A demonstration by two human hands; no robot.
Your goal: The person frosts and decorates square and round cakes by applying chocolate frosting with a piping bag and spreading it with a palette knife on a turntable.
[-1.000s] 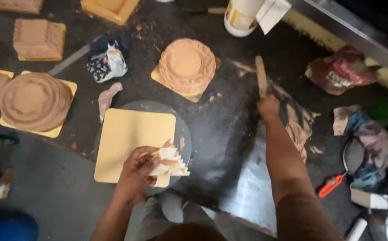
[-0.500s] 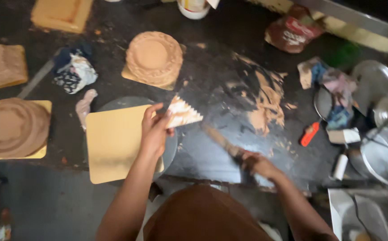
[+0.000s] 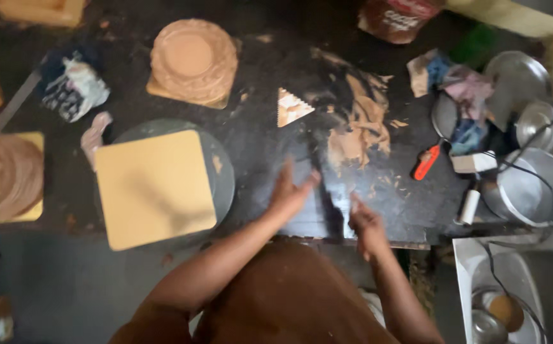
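My left hand hovers open over the dark counter, fingers spread, just right of a round turntable that carries a bare yellow square board. My right hand is at the counter's front edge, closed on the handle of a thin spatula. Its blurred blade points up and left, close to my left palm. A small triangular scraper smeared with pale frosting lies alone on the counter above both hands. A brown-frosted round cake stands on its board at the back.
Brown frosting smears cover the counter's middle. Another frosted cake sits at far left, a crumpled cloth behind the turntable. Stacked metal pans, rags and a red-handled tool crowd the right; a sink lies below them.
My left hand let go of the triangular scraper, which now lies on the counter, and dropped toward the front edge. The right hand with the spatula came in close to it.
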